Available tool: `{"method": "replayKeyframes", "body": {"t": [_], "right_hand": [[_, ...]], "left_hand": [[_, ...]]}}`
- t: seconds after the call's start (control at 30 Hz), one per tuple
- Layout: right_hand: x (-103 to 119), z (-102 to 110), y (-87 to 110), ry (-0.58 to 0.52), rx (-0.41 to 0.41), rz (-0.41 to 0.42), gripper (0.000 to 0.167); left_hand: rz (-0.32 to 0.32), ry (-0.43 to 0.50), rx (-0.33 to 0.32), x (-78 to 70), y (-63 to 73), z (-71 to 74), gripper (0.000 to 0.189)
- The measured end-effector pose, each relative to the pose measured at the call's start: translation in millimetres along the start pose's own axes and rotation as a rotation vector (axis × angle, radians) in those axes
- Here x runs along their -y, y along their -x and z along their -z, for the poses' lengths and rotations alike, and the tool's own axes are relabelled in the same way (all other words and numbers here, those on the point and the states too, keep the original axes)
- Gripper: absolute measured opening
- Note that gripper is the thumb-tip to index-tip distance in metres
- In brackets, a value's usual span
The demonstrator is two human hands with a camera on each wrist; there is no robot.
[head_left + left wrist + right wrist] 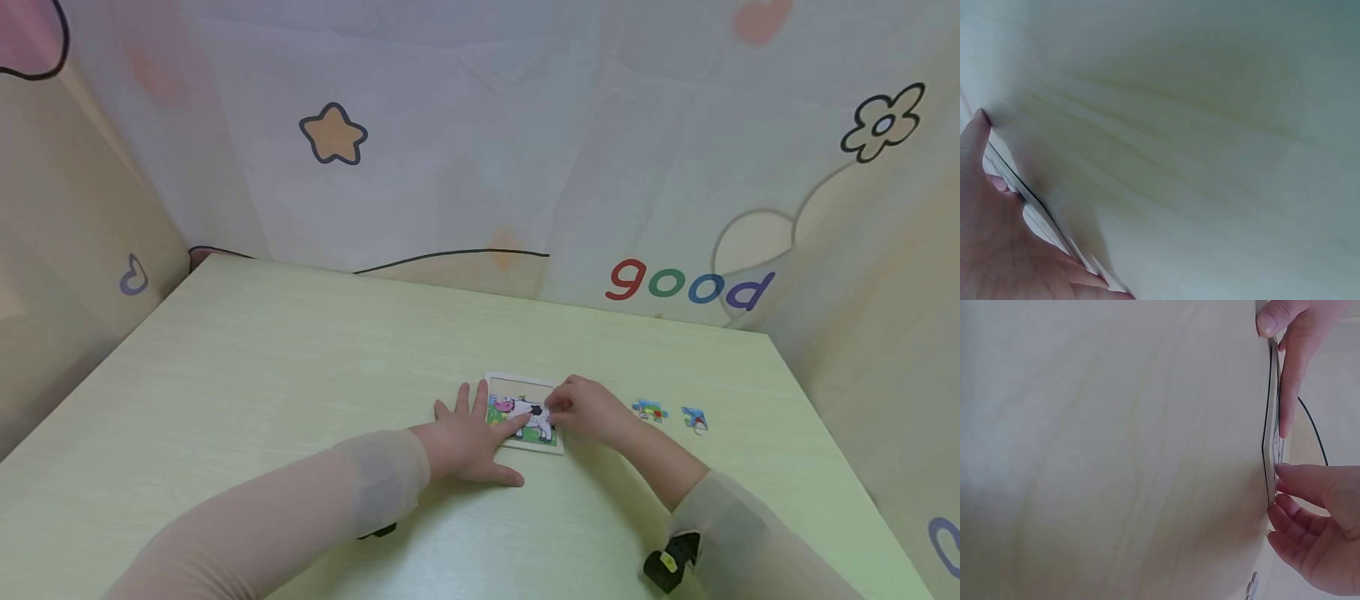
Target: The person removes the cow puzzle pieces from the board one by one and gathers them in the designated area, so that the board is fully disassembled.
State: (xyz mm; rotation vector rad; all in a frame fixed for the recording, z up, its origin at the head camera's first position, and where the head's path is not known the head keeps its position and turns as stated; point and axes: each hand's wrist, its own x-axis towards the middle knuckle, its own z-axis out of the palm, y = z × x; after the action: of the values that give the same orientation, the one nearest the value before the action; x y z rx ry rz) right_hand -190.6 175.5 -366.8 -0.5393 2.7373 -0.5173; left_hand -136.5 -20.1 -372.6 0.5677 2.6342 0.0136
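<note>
A small cow jigsaw puzzle (537, 433) lies in a pale wooden tray (525, 387), whose bare base shows along the upper side. Spread flat, my left hand (467, 437) has one finger across the cow picture and others at the tray's left side. At the right side of the tray, my right hand (588, 410) has its thumb and fingers curled together in a pinch, hiding most of the puzzle piece there. In the right wrist view the right thumb (1304, 481) lies over the top face, with curled fingers at the edge.
Right of the tray are two loose puzzle pieces on the table, a blue-and-red one (649, 411) and a second blue one (695, 419). A printed cloth (450, 167) hangs behind the table. Black wrist devices (671, 562) sit under both sleeves.
</note>
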Motion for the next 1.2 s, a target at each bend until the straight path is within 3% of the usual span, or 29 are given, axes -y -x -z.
{"method": "replayKeyframes", "body": {"t": [0.23, 0.7, 1.2], "right_hand": [[-2, 0, -3.4, -0.021, 0.007, -0.03, 0.017], [-19, 6, -4.8, -0.228, -0.002, -0.032, 0.007], [-16, 0, -3.7, -0.274, -0.021, -0.052, 0.006]], "left_hand": [[0.007, -0.01, 0.023, -1.9, -1.9, 1.1, 0.084], [0.031, -0.026, 0.026, -4.2, -2.9, 7.0, 0.084], [0.026, -0.02, 0.04, -6.0, -0.8, 6.1, 0.079]]}}
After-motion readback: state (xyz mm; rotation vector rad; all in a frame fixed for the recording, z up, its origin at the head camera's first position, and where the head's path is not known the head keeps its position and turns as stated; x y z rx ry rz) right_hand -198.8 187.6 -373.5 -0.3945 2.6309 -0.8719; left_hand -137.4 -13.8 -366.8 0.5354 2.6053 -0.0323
